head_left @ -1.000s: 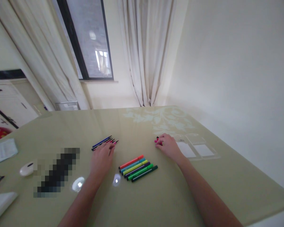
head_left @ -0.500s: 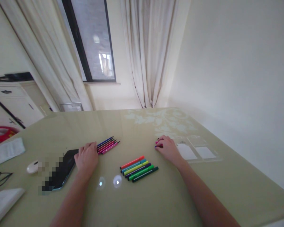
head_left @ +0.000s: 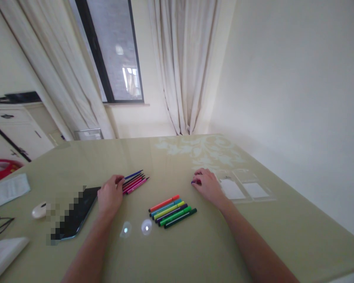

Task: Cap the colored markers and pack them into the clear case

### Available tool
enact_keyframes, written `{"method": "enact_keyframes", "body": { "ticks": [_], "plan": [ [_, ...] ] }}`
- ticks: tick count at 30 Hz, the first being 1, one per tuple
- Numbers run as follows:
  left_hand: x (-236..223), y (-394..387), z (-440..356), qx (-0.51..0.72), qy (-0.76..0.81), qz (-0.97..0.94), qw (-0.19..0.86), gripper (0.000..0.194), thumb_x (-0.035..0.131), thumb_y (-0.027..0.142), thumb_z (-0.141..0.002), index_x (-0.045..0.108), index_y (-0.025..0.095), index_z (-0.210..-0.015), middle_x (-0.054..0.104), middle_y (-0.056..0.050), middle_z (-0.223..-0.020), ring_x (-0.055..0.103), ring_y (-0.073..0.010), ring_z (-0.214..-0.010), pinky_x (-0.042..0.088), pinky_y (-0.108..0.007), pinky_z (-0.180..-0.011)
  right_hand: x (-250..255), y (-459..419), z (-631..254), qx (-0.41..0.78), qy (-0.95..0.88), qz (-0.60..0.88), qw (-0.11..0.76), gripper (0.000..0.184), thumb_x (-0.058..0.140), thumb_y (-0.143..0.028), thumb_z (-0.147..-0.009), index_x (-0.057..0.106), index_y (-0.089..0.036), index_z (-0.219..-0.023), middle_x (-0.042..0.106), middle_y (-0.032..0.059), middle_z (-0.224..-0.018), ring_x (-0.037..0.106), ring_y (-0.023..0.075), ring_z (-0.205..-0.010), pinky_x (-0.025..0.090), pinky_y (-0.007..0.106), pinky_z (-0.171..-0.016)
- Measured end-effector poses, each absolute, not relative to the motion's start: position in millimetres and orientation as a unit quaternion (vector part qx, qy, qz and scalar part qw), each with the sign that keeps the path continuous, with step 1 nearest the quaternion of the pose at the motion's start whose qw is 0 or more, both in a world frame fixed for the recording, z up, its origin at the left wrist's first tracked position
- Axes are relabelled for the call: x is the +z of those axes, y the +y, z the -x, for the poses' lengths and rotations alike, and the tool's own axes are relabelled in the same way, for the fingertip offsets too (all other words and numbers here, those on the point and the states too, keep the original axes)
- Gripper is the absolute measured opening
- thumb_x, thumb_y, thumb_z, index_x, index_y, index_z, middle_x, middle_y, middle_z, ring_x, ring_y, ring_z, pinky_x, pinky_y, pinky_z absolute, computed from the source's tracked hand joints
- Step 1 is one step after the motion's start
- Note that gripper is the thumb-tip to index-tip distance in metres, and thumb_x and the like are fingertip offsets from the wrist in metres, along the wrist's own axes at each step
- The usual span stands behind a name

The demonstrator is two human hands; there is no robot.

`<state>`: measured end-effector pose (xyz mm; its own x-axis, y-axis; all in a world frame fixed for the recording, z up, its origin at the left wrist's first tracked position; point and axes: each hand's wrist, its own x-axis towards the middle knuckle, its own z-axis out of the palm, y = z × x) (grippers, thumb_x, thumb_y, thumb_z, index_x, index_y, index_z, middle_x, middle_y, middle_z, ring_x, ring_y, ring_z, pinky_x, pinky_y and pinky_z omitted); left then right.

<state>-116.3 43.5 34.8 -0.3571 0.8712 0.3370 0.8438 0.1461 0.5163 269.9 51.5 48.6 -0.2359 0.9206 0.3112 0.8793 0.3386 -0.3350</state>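
Observation:
My left hand pinches the rear end of a blue uncapped felt-tip pen, whose dark tip points away to the right. Just below it lie several uncapped pens in dark red and pink, side by side. My right hand is to the right, its fingers closed around something small. Only a bluish-purple end shows at the fingertips, perhaps a pen cap; the rest is hidden. Between the hands, nearer to me, several capped felt-tip pens lie in a slanted row, from orange through yellow to dark green.
Left of my left hand lies a black phone-like slab, partly pixelated. Farther left are a white mouse, glasses, a white box-like object and a paper. A wall borders the glossy table on the right.
My left thumb and finger have closed on the blue pen, which now sits slightly apart from the other uncapped pens. My right hand stays nearly in place, its fingers shifted slightly.

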Motion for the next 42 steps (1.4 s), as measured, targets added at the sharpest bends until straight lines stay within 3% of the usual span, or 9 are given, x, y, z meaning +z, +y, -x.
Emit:
{"method": "enact_keyframes", "body": {
  "ticks": [3, 7, 12, 25, 42],
  "plan": [
    [41, 43, 97, 0.477, 0.666, -0.552, 0.157, 0.036, 0.056, 0.046, -0.090, 0.070, 0.019, -0.109, 0.078, -0.009, -0.099, 0.073, -0.0250, -0.088, 0.056, -0.037, -0.080, 51, 49, -264, 0.101, -0.774, 0.550, 0.297, 0.007, 0.071, -0.020, -0.086, 0.077, -0.022, -0.090, 0.071, 0.0091, -0.118, 0.064, 0.0241, -0.110, 0.048, 0.040, -0.099],
    [47, 34, 61, 0.545, 0.535, -0.565, 0.312, 0.047, 0.069, 0.054, -0.083, 0.073, 0.017, -0.111, 0.079, -0.009, -0.100, 0.074, -0.0243, -0.093, 0.060, -0.038, -0.086, 54, 44, -254, 0.260, -0.727, 0.504, 0.388, 0.015, 0.066, -0.033, -0.093, 0.072, -0.022, -0.101, 0.077, 0.0057, -0.099, 0.072, 0.0198, -0.091, 0.056, 0.034, -0.084],
    [51, 21, 34, 0.512, 0.507, -0.608, 0.333, 0.037, 0.070, 0.048, -0.085, 0.077, 0.019, -0.107, 0.079, -0.007, -0.099, 0.073, -0.0219, -0.089, 0.060, -0.035, -0.081, 59, 39, -247, 0.337, -0.696, 0.458, 0.438, 0.022, 0.072, -0.042, -0.087, 0.072, -0.021, -0.096, 0.078, 0.0042, -0.092, 0.072, 0.0191, -0.086, 0.057, 0.032, -0.080],
    [48, 18, 27, 0.493, 0.498, -0.631, 0.332, 0.033, 0.069, 0.045, -0.087, 0.078, 0.021, -0.108, 0.079, -0.006, -0.102, 0.074, -0.0228, -0.094, 0.062, -0.035, -0.084, 67, 33, -242, 0.313, -0.718, 0.450, 0.428, 0.017, 0.075, -0.040, -0.086, 0.078, -0.025, -0.092, 0.078, 0.0016, -0.088, 0.068, 0.0180, -0.079, 0.053, 0.031, -0.077],
    [47, 9, 18, 0.475, 0.489, -0.636, 0.362, 0.027, 0.072, 0.042, -0.085, 0.079, 0.021, -0.100, 0.080, -0.005, -0.087, 0.074, -0.0202, -0.077, 0.061, -0.031, -0.070, 63, 32, -239, 0.327, -0.694, 0.461, 0.446, 0.020, 0.077, -0.047, -0.083, 0.081, -0.027, -0.084, 0.079, 0.0025, -0.082, 0.071, 0.0222, -0.078, 0.056, 0.034, -0.075]
  ]
}}
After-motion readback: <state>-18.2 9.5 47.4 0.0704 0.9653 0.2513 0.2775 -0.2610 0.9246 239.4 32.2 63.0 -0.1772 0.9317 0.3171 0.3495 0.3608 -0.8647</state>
